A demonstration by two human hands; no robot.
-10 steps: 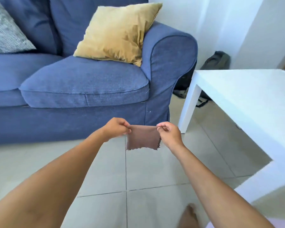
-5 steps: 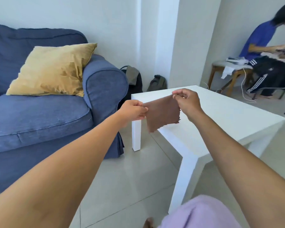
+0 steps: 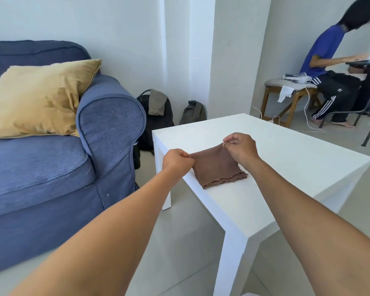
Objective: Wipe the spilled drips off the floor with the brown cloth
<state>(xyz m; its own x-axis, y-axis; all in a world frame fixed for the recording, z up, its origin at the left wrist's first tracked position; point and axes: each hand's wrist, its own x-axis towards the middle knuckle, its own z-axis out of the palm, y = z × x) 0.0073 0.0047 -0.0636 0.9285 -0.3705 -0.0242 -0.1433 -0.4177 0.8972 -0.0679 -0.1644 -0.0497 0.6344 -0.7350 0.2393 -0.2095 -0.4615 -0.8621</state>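
The brown cloth (image 3: 217, 167) lies spread on the near left part of the white table (image 3: 286, 163), its frilled lower edge resting on the tabletop. My left hand (image 3: 176, 161) pinches the cloth's left corner at the table's left edge. My right hand (image 3: 240, 147) pinches the upper right corner, lifted slightly off the surface. Pale floor tiles (image 3: 179, 242) show between the sofa and the table; I see no drips on them.
A blue sofa (image 3: 51, 178) with a yellow cushion (image 3: 36, 99) stands at the left. Two dark bags (image 3: 158, 116) lean on the wall behind the table. A person in a blue shirt (image 3: 329, 67) sits at the far right by a wooden stool (image 3: 286, 97), with cables on the floor.
The view swung up from the floor toward the table. Both hands carried the cloth from mid-air down onto the tabletop, where its lower edge now rests.
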